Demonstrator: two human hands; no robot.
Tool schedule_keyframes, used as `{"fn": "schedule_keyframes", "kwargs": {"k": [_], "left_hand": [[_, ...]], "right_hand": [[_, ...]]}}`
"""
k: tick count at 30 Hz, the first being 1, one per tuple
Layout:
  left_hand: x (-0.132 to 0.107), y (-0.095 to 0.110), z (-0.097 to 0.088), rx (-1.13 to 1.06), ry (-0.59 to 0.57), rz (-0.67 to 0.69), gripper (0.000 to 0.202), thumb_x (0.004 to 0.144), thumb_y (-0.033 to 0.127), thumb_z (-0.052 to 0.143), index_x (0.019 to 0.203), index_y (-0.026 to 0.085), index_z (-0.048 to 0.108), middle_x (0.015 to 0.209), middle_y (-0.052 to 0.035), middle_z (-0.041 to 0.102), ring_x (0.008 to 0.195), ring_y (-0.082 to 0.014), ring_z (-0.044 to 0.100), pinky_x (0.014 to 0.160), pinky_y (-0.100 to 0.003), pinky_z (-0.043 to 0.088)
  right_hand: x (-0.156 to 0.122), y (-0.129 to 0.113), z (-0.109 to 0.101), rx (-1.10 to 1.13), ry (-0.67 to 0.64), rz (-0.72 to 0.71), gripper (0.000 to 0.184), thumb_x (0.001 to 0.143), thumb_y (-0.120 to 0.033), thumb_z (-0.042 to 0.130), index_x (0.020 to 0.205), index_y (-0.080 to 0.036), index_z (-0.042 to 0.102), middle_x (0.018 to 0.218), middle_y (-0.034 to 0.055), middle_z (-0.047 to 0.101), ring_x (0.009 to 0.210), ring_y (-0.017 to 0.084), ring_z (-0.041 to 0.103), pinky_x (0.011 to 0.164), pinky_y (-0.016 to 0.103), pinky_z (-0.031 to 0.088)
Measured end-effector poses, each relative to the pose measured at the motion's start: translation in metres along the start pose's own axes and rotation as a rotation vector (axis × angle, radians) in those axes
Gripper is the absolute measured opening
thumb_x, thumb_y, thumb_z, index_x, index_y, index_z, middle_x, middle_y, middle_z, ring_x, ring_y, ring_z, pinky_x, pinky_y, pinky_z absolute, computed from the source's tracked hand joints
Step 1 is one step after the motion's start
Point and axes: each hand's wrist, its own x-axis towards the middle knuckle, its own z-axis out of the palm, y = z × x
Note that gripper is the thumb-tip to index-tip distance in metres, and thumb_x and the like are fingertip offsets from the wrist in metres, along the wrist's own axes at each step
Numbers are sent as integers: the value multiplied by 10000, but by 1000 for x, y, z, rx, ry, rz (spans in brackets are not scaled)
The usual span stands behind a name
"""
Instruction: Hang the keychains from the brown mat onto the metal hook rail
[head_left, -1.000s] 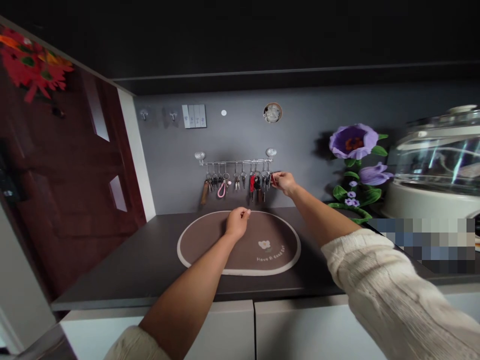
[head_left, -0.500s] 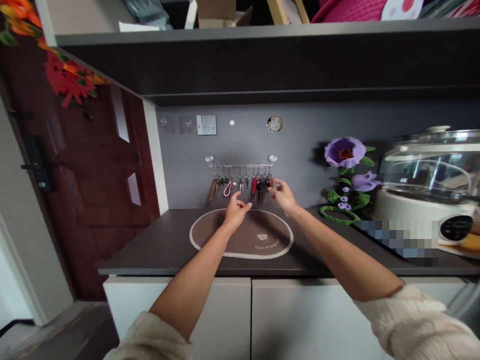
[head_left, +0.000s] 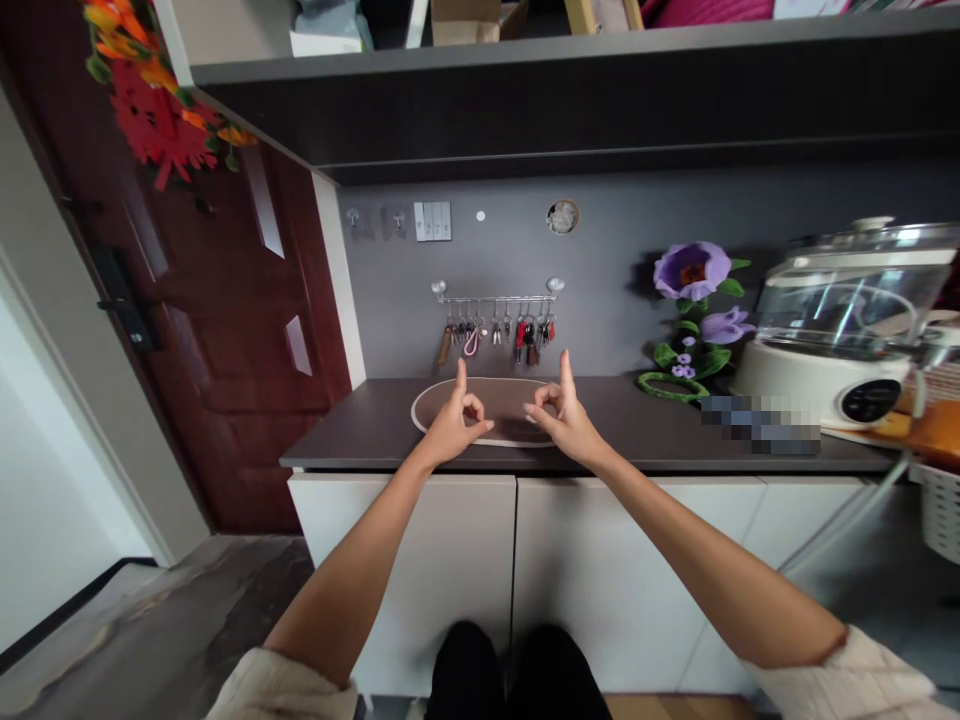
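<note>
Several keys and key rings [head_left: 529,335] hang from hooks on a metal rail [head_left: 496,299] fixed to the grey wall. My left hand [head_left: 453,425] is held up in front of the counter edge, index finger pointing up and thumb out, with nothing in it. Opposite it, my right hand [head_left: 568,420] has the same pose, index finger raised and thumb stretched inward, also holding nothing. Behind and between both hands lies a brown oval mat [head_left: 504,397] with a pale border, partly covered by them. Neither hand touches the keys.
Purple artificial flowers [head_left: 691,270] stand on the counter [head_left: 622,430], right of the mat. Beside them is a white appliance with a clear cover [head_left: 795,375]. An open shelf [head_left: 525,45] overhangs the counter. White cabinet doors [head_left: 442,560] are below, and a dark red door [head_left: 247,410] is at left.
Both hands have come down and back from the key rail to the counter's front edge, index fingers now raised. The view has shifted, showing my legs below.
</note>
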Motion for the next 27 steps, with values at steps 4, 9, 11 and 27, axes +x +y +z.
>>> {"fn": "schedule_keyframes", "kwargs": {"k": [4,9,11,27], "left_hand": [[-15,-6,2,-40,-31,-25,976,691,180,546,1305,215,-212,681,60,478,632,-62,464,728,-228,397],[-3,-11,-10,-33,9,-75,966,676,233,578,1333,222,-131,695,49,514,661,-75,494,760,-256,400],[12,-20,-20,1,85,-105,941,653,276,607,1350,233,-23,775,21,550,749,-98,522,805,-282,392],[195,-133,-24,-329,653,-487,768,484,388,743,1097,169,336,1015,-109,569,863,-146,580,759,-287,456]], "right_hand": [[-15,0,4,-55,-43,-6,879,744,-288,522,1343,-242,-120,718,-27,466,677,107,458,725,275,418],[-5,4,-4,-78,-35,40,811,726,-326,540,1360,-259,38,731,-18,485,684,117,477,698,287,439],[8,15,-14,-102,-22,70,745,714,-355,551,1343,-265,164,783,-5,510,717,123,497,722,301,443],[180,144,-27,-158,565,332,1077,454,-528,686,1311,-162,146,1246,142,388,1127,235,404,961,334,308]]}}
